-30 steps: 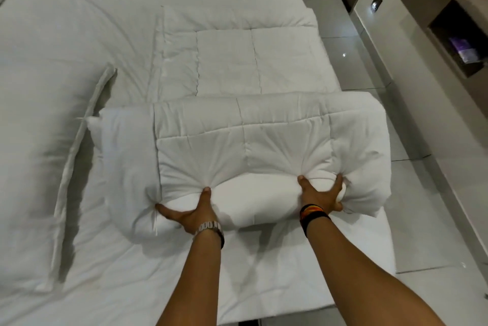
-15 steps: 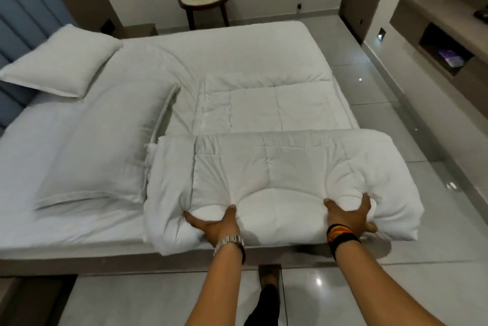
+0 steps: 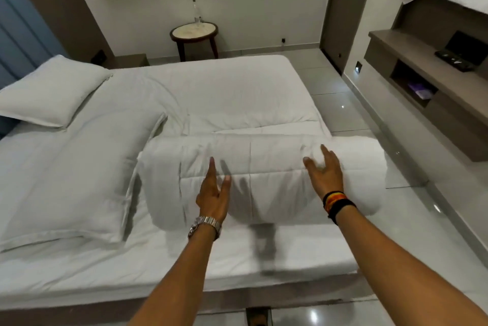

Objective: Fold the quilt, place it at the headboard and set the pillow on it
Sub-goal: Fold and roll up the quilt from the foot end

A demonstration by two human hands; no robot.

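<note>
Folding step: both hands, left (image 3: 212,191) & right (image 3: 323,170), flat-open on quilt (image 3: 264,175), gripping nothing. Next, prob. carry to headboard (image 3: 23,27).

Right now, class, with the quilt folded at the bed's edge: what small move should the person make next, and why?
Probably bring both open hands down and grip the folded quilt. The left hand and right hand are spread over it, holding nothing, and it lies across the bed from the headboard, so it must be lifted.

Dim, soft indoor light; blurred hands; wide-angle edge distortion.
</note>
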